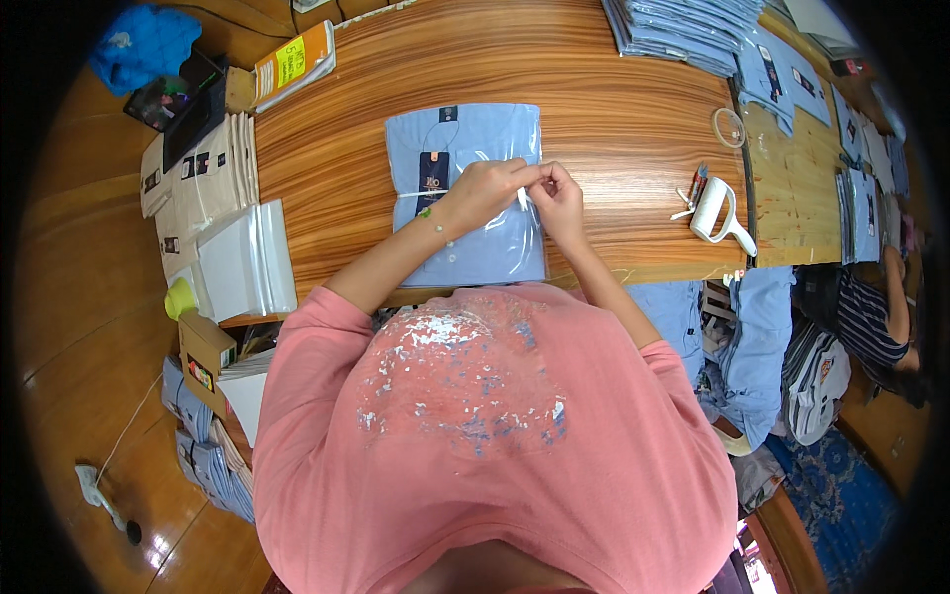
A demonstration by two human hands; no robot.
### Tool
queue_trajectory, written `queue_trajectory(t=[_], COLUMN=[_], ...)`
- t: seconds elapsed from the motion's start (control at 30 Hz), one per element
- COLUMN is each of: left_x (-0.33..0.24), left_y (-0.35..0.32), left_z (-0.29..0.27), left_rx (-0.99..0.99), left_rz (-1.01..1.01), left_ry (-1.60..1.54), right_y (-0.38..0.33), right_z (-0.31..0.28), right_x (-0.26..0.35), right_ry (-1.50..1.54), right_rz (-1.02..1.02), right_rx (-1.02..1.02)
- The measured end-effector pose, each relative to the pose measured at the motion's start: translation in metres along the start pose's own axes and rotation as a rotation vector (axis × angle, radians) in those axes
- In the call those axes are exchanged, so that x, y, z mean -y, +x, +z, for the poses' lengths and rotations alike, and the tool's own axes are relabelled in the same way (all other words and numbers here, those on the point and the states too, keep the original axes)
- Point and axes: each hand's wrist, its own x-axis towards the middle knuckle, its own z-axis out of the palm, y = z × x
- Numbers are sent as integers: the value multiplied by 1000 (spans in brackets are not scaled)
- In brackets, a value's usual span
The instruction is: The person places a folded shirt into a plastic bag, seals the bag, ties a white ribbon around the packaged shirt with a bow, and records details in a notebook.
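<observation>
A folded light blue shirt point(483, 259) lies on the wooden table right in front of me, in a clear plastic bag that glints at its lower right. A dark hang tag point(432, 175) on a thin cord loop rests on its left half. From the shirt's left edge a narrow white strip point(411, 194) runs across toward my hands, and a white end shows under my fingers. My left hand point(487, 193) and my right hand point(560, 205) meet over the shirt's right side, fingertips pinched together on the white strip. The exact pinch is partly hidden by the fingers.
A white lint roller point(714, 213) lies at right beside small pens, with a tape ring point(729, 128) beyond. Stacked blue shirts point(683, 35) stand at the far right. To the left are beige packed garments point(210, 193), clear bags point(247, 252) and a notebook point(297, 64). Another person sits far right.
</observation>
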Motion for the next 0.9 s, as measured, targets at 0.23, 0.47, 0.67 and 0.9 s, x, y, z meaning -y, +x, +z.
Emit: queue_trajectory(t=[0.23, 0.47, 0.67, 0.9], left_x=[-19, -9, -4, -1], left_y=[-18, -31, -35, -37], left_z=[-16, -5, 1, 6], left_rx=[-48, -177, -168, -188], left_rz=[-121, -155, -172, -167], left_ry=[63, 100, 89, 64], right_y=[18, 25, 17, -3], right_z=[-16, -45, -30, -7], right_x=[9, 1, -3, -12], right_ry=[-701, -58, 119, -550], right_rz=[-475, 58, 344, -155], right_rx=[1, 23, 17, -14])
